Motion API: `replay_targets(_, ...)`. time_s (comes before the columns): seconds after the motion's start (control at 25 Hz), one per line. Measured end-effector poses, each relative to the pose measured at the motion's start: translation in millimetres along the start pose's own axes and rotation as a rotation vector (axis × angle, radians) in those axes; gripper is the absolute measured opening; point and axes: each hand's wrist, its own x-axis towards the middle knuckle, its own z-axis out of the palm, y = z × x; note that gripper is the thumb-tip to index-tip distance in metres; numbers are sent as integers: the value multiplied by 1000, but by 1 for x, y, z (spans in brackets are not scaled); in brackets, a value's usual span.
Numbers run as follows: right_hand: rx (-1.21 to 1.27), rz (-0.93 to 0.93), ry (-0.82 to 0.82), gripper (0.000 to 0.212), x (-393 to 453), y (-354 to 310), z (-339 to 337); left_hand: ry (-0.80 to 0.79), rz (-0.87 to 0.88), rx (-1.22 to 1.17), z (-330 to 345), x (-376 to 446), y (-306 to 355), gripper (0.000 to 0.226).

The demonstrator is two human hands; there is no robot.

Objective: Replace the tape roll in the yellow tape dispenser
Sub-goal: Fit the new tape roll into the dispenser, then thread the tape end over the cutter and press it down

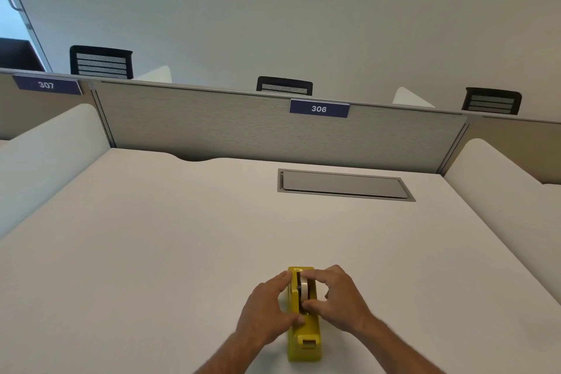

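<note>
White desk (151,237), grey cable hatch (344,184), fabric partition (212,124), signs 306 (319,108) and 307 (46,85), three black chairs (101,62)

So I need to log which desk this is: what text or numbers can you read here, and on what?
"306" on the blue plate atop the partition facing the desk.
"307" on the blue plate on the partition to the left.
No readable text on the yellow tape dispenser.
</note>
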Motion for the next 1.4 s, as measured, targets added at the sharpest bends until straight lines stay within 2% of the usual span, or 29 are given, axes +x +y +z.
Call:
replay_targets(0.48,-169,-175,1,62,-9,-1,3,-9,15,-37,0,0,-3,88)
replay_targets(0.72,-180,-221,21,59,-16,2,5,-1,13,-159,2,5,-8,70)
replay_targets(1.0,-172,-269,105,40,-12,3,5,8,38,-153,6,7,-6,60)
replay_targets(1.2,-186,-275,75,37,-7,0,1,0,31,-113,3,10,-2,55)
replay_targets(1.4,-137,-235,105,15,1,0,-2,-8,17,-103,3,11,0,58)
